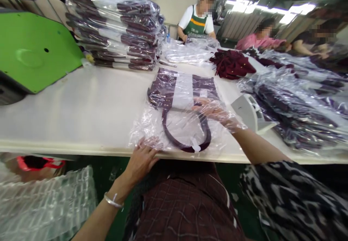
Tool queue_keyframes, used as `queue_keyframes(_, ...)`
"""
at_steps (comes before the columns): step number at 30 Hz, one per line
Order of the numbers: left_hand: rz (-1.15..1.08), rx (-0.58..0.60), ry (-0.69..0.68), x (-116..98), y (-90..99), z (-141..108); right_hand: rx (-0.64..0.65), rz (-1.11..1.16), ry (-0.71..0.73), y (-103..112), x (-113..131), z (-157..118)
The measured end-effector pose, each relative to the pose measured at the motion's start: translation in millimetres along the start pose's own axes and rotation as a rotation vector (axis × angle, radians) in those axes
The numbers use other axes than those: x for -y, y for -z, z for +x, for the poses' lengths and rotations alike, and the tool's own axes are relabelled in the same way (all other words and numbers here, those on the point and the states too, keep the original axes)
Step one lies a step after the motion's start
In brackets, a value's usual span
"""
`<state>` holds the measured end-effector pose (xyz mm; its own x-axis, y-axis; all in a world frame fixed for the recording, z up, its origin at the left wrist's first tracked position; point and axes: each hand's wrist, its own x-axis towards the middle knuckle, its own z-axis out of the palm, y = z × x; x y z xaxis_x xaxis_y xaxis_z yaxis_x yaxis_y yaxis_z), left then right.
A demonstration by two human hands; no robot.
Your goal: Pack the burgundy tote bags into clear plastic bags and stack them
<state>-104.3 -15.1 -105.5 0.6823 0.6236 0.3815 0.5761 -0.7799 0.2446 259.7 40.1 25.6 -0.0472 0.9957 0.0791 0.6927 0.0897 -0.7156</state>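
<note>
A dark maroon handbag [168, 88] lies on the table inside a clear plastic bag [146, 125], with a white paper band [182, 88] round its body. Its looped handle [165, 126] points toward me and carries a small white tag [195, 146]. My right hand [209, 108] is under the clear plastic, fingers stretched out against the handbag near the base of the handle. At the table's front edge, my left hand [144, 157] rests with extended fingers on the near left corner of the plastic bag.
Wrapped bags form a tall stack [114, 30] at the back left, beside a green-sided machine [38, 52]. On the right are a grey-white dispenser-like object [247, 112] and a pile of wrapped bags [301, 106]. Unwrapped maroon bags [232, 64] lie farther back. Several people work across the table.
</note>
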Motion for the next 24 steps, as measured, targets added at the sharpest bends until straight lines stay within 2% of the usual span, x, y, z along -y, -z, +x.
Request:
queue_keyframes(2, 0.047, 0.042, -0.039, -14.8, -5.9, 6.0, 0.195, -0.022, 0.043, -5.7, 4.8, -24.0)
queue_keyframes(4, 0.051, 0.095, -0.101, -27.6, -11.4, 18.1, 0.363, -0.081, 0.139, -23.2, 3.5, -52.6)
queue_keyframes(6, 0.03, 0.131, -0.135, -35.5, -13.8, 34.1, 0.43, -0.177, 0.254, -43.4, -3.4, -77.5)
queue_keyframes(8, 0.0, 0.153, -0.153, -39.0, -12.9, 50.0, 0.38, -0.227, 0.299, -56.1, -10.9, -89.5)
queue_keyframes(9, -0.013, 0.165, -0.167, -39.6, -11.5, 56.8, 0.321, -0.204, 0.274, -57.7, -13.1, -89.3)
queue_keyframes(11, -0.02, 0.194, -0.234, -39.4, -7.9, 66.3, 0.133, -0.092, 0.158, -51.7, -11.6, -79.5)
queue_keyframes(14, 0.011, 0.209, -0.359, -37.1, -2.6, 71.0, -0.19, 0.012, -0.007, -36.6, 3.5, -59.2)
queue_keyframes(15, 0.023, 0.202, -0.387, -35.9, -1.5, 70.8, -0.21, 0.016, 0.0, -35.3, 9.8, -55.3)
queue_keyframes(16, 0.029, 0.191, -0.411, -34.6, -0.8, 70.2, -0.136, 0.021, 0.056, -37.1, 15.5, -53.5)
queue_keyframes(19, 0.017, 0.168, -0.448, -30.3, -2.2, 68.2, 0.311, 0.05, 0.304, -56.3, 22.3, -53.4)
queue_keyframes(20, 0.014, 0.171, -0.443, -29.0, -3.3, 68.1, 0.367, 0.036, 0.334, -63.8, 20.7, -51.6)
queue_keyframes(21, 0.014, 0.182, -0.424, -27.8, -4.3, 68.4, 0.328, -0.031, 0.325, -70.0, 17.8, -47.3)
queue_keyframes(24, -0.017, 0.258, -0.311, -25.7, -3.8, 70.9, -0.03, -0.42, 0.181, -79.9, 6.9, -17.9)
